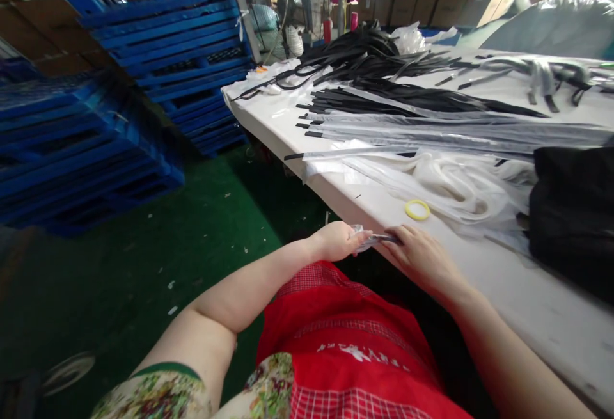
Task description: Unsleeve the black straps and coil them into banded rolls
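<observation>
A: Where are the two hands?

B: Both meet at the near edge of the white counter (503,291), at about 6 o'clock in the view. The left hand (338,241) comes in from 8 o'clock, its grip closed around one end of a thin strip in clear wrapping (371,238). The right hand (422,259) comes in from 4 o'clock and lies on the counter edge; its fingertips (394,240) pinch the other end of the same strip, so that grip is nearly closed too.

A: Where exactly is the strip?

B: It spans the short gap between the hands, right at the counter's edge. It is small and partly covered by fingers, so finer detail cannot be told.

A: What lies nearest?

B: A yellow ring (417,209) lies flat on the counter just beyond the right hand, toward 12 o'clock from it, apart from the fingers. Beyond it is a heap of clear plastic sleeves (446,182). A black bag (575,214) sits at 3 o'clock.

A: And farther off?

B: Long black strips (407,99) lie in rows across the counter toward 1 o'clock, some in clear wrap. Blue pallets (158,41) stand stacked at 10 o'clock on a green floor (192,227). A red apron (345,348) fills the bottom of the view.
</observation>
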Motion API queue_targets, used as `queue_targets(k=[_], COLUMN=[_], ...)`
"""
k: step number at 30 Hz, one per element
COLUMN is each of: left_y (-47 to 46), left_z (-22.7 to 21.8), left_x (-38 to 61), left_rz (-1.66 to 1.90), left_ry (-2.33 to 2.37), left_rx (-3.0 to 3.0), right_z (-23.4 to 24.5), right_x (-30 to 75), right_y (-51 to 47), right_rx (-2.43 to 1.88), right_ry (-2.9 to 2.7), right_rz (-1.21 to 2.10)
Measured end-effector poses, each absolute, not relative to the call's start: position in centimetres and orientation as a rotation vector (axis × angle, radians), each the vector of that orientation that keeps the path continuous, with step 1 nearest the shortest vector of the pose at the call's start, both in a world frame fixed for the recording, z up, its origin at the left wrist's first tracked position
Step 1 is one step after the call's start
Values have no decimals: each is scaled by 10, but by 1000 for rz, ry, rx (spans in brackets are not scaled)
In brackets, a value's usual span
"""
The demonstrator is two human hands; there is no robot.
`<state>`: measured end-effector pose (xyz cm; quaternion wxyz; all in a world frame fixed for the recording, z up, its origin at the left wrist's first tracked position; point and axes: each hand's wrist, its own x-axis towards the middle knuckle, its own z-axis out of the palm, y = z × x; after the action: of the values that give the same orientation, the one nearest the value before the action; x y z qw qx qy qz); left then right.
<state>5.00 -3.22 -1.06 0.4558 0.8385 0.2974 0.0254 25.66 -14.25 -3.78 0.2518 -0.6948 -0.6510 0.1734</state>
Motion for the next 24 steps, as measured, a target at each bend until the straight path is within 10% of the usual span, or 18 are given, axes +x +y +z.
queue_targets(k=[10, 18, 24], left_y=[-55, -86, -119], left_z=[-47, -68, -88], left_x=[77, 70, 76], left_rz=[302, 299, 235], left_ry=[350, 515, 324], left_rx=[516, 1628, 1918], right_z=[-88, -16, -54], right_x=[193, 248, 243], right_y=[-157, -213, -246], right_rx=[-1465, -1854, -1851], right_ry=[-1161, -1900, -1494], right_rz=[932, 986, 1358])
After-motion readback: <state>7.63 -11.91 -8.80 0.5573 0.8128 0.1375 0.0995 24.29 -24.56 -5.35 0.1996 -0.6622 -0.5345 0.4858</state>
